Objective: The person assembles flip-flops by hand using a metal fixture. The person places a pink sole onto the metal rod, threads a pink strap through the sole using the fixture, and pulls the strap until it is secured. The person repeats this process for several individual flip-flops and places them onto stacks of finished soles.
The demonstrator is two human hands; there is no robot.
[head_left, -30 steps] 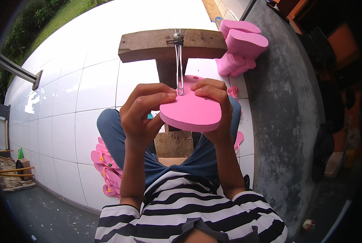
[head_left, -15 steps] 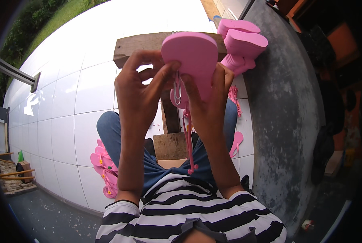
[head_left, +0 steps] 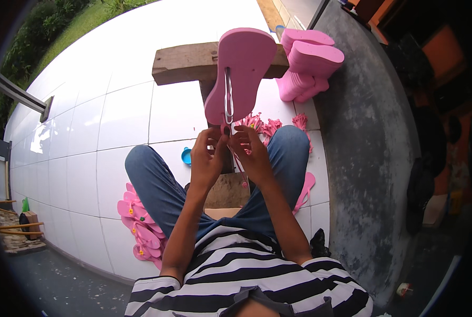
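A pink flip-flop sole [head_left: 248,66] stands tilted against a wooden crossbeam [head_left: 183,63], its narrower end toward me. A shiny bent-wire hook [head_left: 228,98] runs along its face and past its lower edge. Just below that edge my left hand [head_left: 207,164] is closed, thumb and fingers pinching a pink strap [head_left: 238,157] beside the wire's end. My right hand [head_left: 254,158] pinches the same strap from the other side, fingers bent. The strap's loose part hangs below, between my wrists. My fingertips partly hide where strap and wire meet.
Stacked pink soles [head_left: 316,58] stand at the far right. Bundles of pink straps [head_left: 271,128] lie beyond my right knee, a small blue dish [head_left: 186,155] by my left. Strapped flip-flops [head_left: 143,232] are piled left; another flip-flop [head_left: 304,193] lies right.
Both hands have left the sole and moved down toward me onto the strap. The sole now rests against the crossbeam, and the wire hook shows along its face.
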